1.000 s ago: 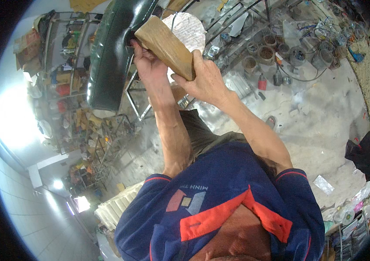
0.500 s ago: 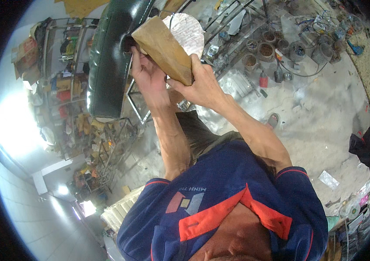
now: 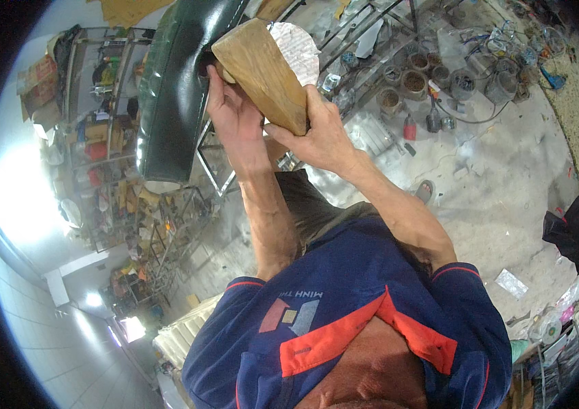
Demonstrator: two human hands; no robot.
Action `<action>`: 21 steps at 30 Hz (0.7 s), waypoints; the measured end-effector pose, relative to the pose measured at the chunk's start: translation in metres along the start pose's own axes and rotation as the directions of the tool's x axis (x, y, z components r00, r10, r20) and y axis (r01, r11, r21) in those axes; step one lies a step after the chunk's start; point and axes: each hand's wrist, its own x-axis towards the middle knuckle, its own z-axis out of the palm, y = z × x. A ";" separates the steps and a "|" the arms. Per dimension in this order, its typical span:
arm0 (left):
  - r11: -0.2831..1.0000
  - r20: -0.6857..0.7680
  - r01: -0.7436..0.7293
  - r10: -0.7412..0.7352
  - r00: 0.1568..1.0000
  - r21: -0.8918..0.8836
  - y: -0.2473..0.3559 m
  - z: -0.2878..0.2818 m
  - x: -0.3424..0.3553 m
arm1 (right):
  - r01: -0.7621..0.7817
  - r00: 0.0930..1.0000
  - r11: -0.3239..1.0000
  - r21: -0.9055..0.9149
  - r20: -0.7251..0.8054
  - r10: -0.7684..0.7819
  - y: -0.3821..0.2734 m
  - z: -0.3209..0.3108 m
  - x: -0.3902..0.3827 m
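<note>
The right hand (image 3: 317,133) gripped the lower end of a tapered wooden block (image 3: 262,71), fingers wrapped round its side, and held it raised in front of the person. The left hand (image 3: 231,116) was closed at the block's left edge, its fingertips pressed where the wood met a dark green curved panel (image 3: 174,95); what the fingers pinched there could not be told. A round silvery sheet (image 3: 302,48) showed just behind the block's upper end. Beyond, on the pale floor (image 3: 507,177), stood several tins of small parts (image 3: 415,82), and a black bag (image 3: 575,228) lay near the floor's right edge.
</note>
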 end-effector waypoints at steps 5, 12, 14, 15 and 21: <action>0.960 0.225 0.128 -0.072 0.972 -0.247 -0.001 -0.017 0.008 | -0.004 1.000 0.999 -0.034 -0.008 0.004 -0.009 0.006 0.009; 0.995 -0.035 -0.048 0.045 0.998 -0.092 -0.010 -0.024 0.019 | 0.006 0.999 0.986 -0.168 -0.035 -0.012 -0.007 0.005 0.028; 0.992 0.062 -0.044 0.051 0.997 -0.115 -0.012 -0.011 0.009 | -0.021 1.000 0.986 -0.168 -0.012 0.020 -0.010 -0.001 0.034; 0.990 0.079 -0.020 0.031 0.996 -0.140 -0.013 -0.013 0.011 | -0.033 0.999 0.986 -0.163 -0.001 0.033 -0.010 -0.004 0.036; 0.975 0.051 -0.016 0.027 0.998 -0.220 -0.015 -0.026 0.018 | 0.010 1.000 0.989 -0.145 -0.014 -0.012 -0.012 -0.010 0.035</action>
